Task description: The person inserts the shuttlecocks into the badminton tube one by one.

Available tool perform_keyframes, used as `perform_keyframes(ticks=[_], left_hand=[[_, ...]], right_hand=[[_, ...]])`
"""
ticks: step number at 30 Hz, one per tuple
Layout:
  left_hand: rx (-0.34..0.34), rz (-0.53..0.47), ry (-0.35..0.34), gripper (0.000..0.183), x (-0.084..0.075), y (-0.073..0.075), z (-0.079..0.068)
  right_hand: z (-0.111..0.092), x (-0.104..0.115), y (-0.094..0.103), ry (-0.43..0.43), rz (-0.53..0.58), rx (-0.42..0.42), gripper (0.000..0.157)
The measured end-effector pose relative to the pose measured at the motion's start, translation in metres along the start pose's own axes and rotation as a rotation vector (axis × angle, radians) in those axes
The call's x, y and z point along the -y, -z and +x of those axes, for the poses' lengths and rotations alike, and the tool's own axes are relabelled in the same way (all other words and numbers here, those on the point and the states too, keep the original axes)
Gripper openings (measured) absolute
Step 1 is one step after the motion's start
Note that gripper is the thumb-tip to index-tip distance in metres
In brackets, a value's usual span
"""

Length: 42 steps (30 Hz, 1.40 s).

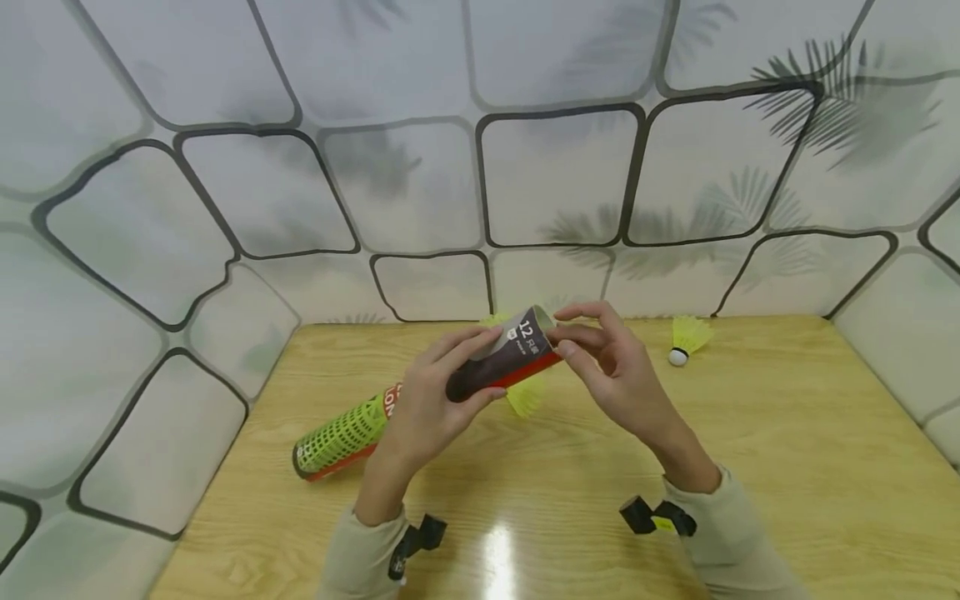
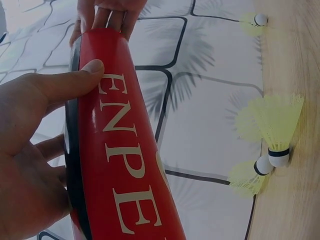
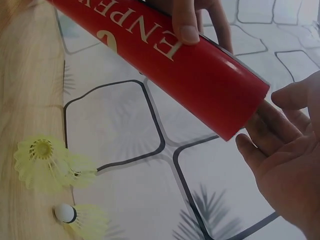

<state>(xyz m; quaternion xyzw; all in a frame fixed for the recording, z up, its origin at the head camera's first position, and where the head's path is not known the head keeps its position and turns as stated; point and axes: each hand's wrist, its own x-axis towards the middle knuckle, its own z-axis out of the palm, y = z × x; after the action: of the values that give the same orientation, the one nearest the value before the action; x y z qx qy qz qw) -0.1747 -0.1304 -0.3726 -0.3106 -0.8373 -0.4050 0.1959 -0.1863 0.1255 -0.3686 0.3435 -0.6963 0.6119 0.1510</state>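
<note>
Above wooden table [image 1: 787,467], red-and-black tube [image 1: 517,350], cream lettering [image 2: 122,157], tilted

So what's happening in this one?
A person's left hand grips a long printed tube, held at a slant over a wooden table. The right hand has its fingers at one end of it; whether they pinch anything is unclear. One yellow shuttlecock lies off to the right; other shuttlecocks sit close together.
</note>
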Motion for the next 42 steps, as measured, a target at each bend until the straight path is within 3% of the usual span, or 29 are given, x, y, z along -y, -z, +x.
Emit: perform_keyframes(ticks=[11, 18, 25, 32, 42], left_hand=[[-0.017, -0.009, 0.009, 0.070, 0.002, 0.002, -0.001], [-0.033, 0.009, 0.017, 0.070, 0.005, 0.006, 0.000], [-0.021, 0.018, 0.033, 0.069, 0.006, 0.008, 0.000], [-0.025, 0.015, 0.024, 0.069, 0.007, 0.008, -0.001], [-0.031, 0.012, 0.017, 0.070, 0.007, 0.010, -0.001]], right_hand=[[0.000, -0.003, 0.047, 0.100, -0.006, -0.184, 0.030], [-0.009, -0.020, 0.074, 0.051, -0.214, -0.249, 0.033], [-0.016, -0.040, 0.096, -0.002, -0.341, -0.295, 0.033], [-0.029, -0.065, 0.123, -0.158, -0.491, -0.371, 0.037], [-0.051, -0.092, 0.147, -0.375, -0.550, -0.385, 0.040]])
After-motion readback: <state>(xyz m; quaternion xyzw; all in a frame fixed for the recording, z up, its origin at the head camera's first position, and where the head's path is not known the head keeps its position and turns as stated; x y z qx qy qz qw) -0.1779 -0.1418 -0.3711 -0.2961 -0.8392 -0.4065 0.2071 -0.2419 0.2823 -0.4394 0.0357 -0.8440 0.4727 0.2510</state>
